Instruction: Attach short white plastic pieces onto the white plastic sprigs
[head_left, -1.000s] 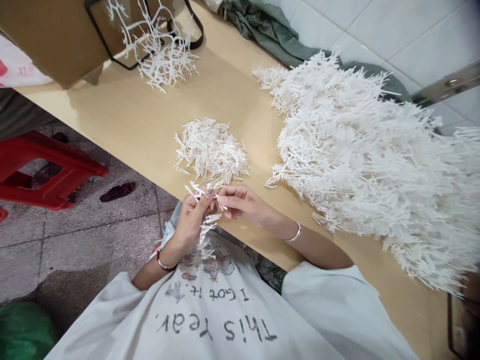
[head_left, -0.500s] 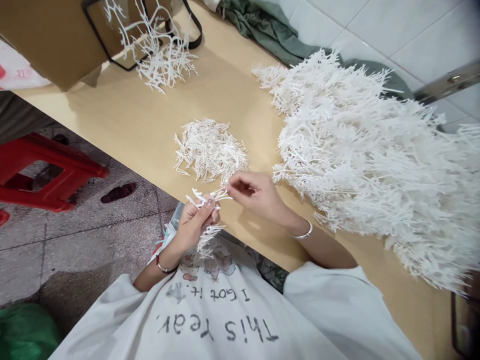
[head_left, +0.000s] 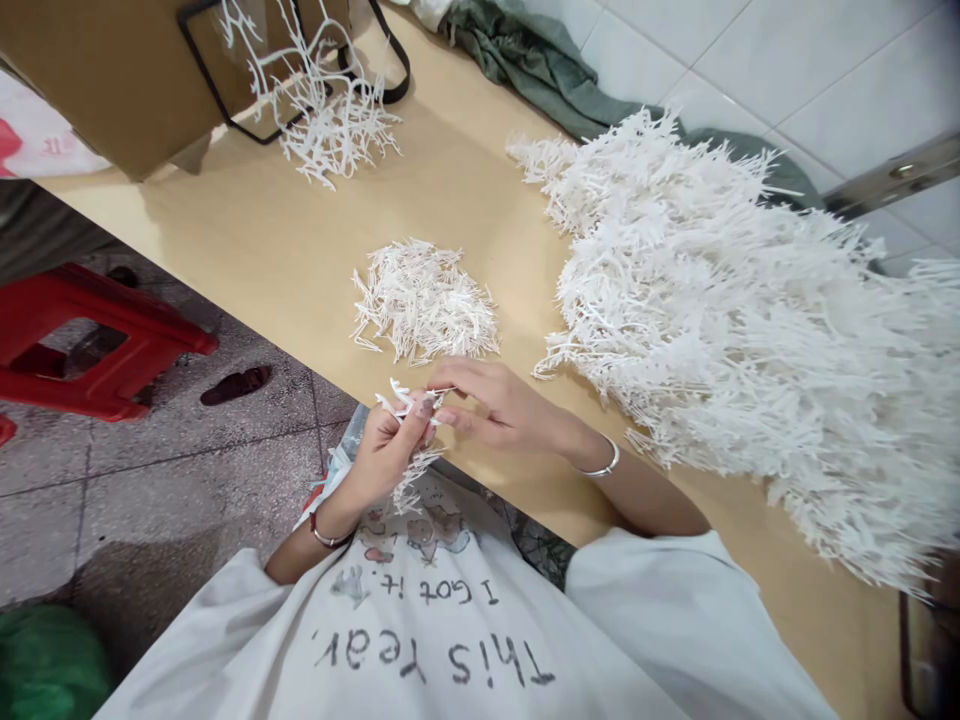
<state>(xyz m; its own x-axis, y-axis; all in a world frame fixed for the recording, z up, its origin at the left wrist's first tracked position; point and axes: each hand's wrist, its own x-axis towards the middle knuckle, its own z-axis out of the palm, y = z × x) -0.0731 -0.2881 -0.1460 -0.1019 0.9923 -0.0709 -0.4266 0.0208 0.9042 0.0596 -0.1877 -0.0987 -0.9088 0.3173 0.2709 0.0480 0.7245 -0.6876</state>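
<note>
My left hand is closed around a white plastic sprue with small sticks branching off it, held over the table's front edge. My right hand meets it from the right, its fingertips pinching one white stick at the sprue's top end. Just beyond both hands lies a small pile of loose white sticks on the tan table. A very large heap of white sprues fills the table to the right of my right arm.
A brown box with a black-framed bag and bare white sprue frames stands at the back left. Green cloth lies along the tiled wall. A red stool and a dark shoe are on the floor, left.
My right hand pulled a stick away up and to the right, then came back to the sprue in my left hand. The left hand has stayed in place.
</note>
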